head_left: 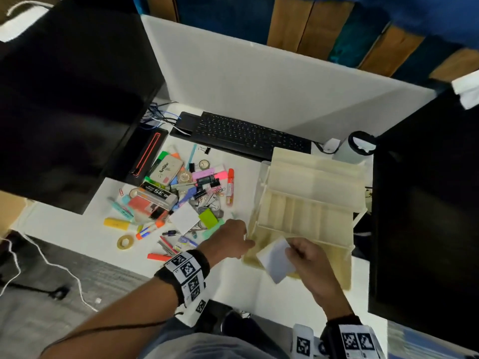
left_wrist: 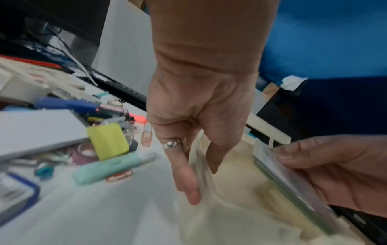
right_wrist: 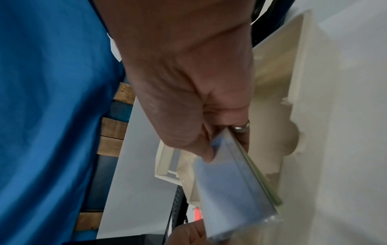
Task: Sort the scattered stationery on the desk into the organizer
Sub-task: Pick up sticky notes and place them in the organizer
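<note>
While our right hand point(head_left: 308, 257) is pinching a white rectangular pad of paper point(head_left: 276, 259) between thumb and curled fingers, we are holding it tilted just above the near open tray of the cream translucent plastic organizer point(head_left: 308, 200). Our left hand point(head_left: 228, 239) is reaching to the organizer's near left corner, fingers straight and close together, tips touching its clear wall; the wrist view is blurring here. Left of the organizer, a scattered heap of stationery point(head_left: 176, 198) is lying on the white desk point(head_left: 77, 234): a lime green sticky-note block point(head_left: 208, 218), a mint highlighter point(left_wrist: 106, 167), a yellowish tape roll point(head_left: 125, 242). At the far side a black keyboard point(head_left: 246, 136) is sitting.
</note>
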`<state>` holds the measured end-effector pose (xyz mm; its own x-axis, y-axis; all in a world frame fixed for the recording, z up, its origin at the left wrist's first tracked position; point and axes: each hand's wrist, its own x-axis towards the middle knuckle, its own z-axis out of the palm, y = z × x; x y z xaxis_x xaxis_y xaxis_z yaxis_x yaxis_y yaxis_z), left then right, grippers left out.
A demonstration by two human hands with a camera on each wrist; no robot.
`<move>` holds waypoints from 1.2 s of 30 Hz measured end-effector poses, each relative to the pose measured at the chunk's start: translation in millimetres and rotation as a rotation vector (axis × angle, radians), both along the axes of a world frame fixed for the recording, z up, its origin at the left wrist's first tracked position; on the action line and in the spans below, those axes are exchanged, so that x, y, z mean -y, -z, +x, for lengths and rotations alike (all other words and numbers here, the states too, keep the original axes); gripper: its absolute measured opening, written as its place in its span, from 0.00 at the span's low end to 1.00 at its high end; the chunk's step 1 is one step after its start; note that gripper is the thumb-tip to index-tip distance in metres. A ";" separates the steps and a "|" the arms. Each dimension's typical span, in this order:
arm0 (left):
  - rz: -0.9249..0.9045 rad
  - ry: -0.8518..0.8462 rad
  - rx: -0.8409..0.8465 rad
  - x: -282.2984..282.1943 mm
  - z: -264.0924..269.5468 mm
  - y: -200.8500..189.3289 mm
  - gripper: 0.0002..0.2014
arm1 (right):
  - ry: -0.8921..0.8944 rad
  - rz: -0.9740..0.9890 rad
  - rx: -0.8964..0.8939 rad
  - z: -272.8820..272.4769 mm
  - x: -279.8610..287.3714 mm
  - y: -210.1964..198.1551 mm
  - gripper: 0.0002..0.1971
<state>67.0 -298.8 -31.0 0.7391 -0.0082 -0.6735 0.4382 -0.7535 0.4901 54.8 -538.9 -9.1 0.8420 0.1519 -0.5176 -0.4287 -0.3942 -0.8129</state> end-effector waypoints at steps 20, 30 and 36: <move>0.061 0.006 0.053 -2.1 28.4 1.7 0.12 | 0.411 -0.118 -0.192 63.0 -76.4 100.2 0.01; -0.123 -0.035 0.008 -11.4 15.4 -10.5 0.24 | 0.307 -0.385 -0.068 56.1 -64.3 92.4 0.20; -0.298 -0.133 0.042 -75.4 -16.3 -36.4 0.15 | -0.064 -0.439 -0.041 31.2 -44.2 40.3 0.17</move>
